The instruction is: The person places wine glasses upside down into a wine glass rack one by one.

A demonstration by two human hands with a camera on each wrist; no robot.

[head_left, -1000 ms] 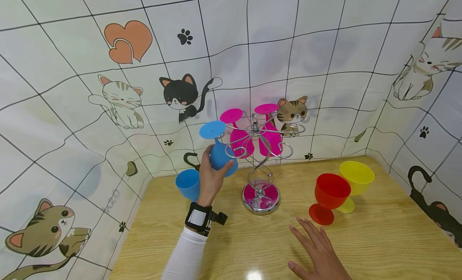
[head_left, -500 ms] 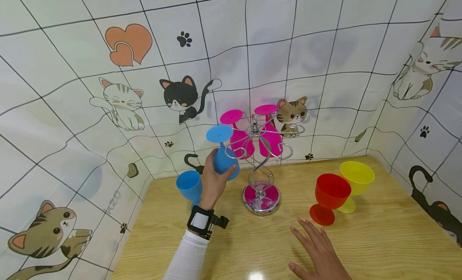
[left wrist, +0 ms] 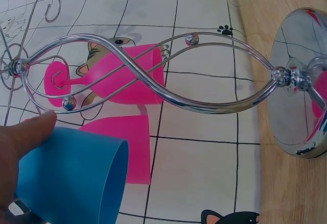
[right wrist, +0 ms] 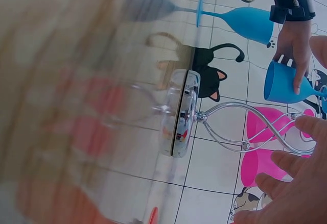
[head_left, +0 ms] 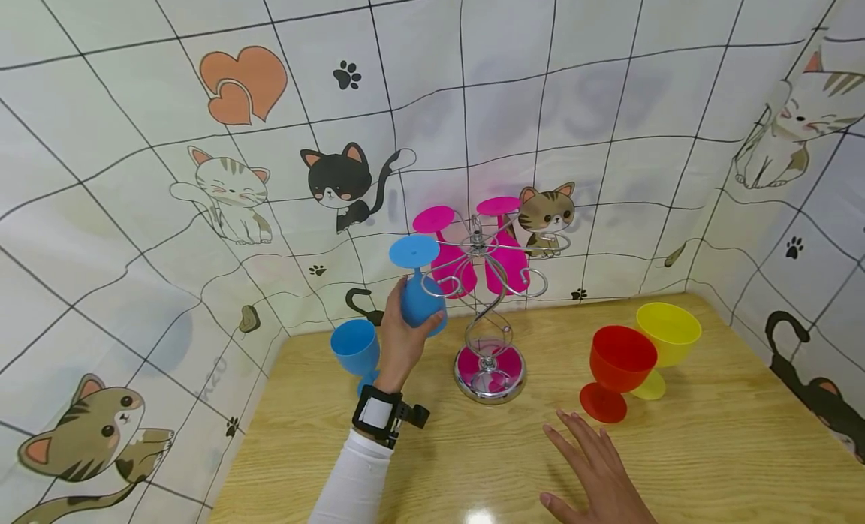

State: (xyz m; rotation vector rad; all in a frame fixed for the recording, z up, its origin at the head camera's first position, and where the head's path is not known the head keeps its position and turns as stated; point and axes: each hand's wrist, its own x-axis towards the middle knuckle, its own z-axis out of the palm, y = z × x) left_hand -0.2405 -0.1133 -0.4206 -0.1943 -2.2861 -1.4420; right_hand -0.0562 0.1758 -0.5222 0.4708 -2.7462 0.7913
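Note:
My left hand (head_left: 399, 347) grips a blue plastic goblet (head_left: 422, 306) by its bowl, upside down with its round foot on top. The goblet's stem is right at a curled hook on the left side of the chrome goblet rack (head_left: 478, 245). In the left wrist view, the bowl of the blue goblet (left wrist: 76, 168) has its mouth facing away from my thumb. Two pink goblets (head_left: 511, 261) hang inverted at the back of the rack. With fingers spread and nothing held, my right hand (head_left: 598, 475) hovers low at the front, near the red goblet (head_left: 622, 359).
A second blue goblet (head_left: 354, 347) stands upright left of the rack, partly behind my left wrist. The red goblet stands upright on the right, just in front of a yellow goblet (head_left: 667, 332). A cat-print sheet (head_left: 432, 103) covers the walls behind the wooden table (head_left: 459, 449).
My left hand has brought the inverted blue goblet a little right and down, its stem closer to the rack's hook. The right hand has stayed almost still.

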